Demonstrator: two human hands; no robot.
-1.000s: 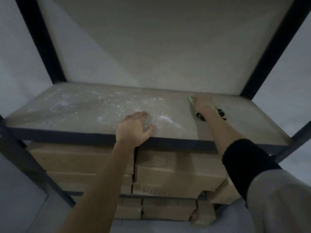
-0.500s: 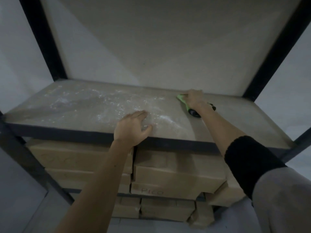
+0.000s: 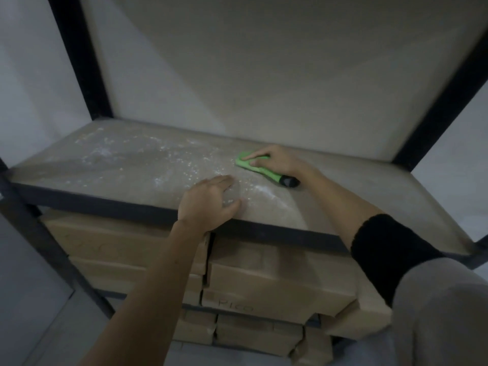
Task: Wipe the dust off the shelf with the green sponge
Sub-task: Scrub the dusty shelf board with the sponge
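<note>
Boxes (image 3: 264, 281) stacked under dusty shelf (image 3: 396, 196).

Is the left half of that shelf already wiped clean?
No, white dust still speckles the shelf left of the green sponge under the right hand.

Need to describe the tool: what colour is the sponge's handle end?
Black, on the green sponge, seen in the head view.

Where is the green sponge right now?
The green sponge lies on the dusty shelf, right of centre, under the right hand, beyond the left hand.
</note>
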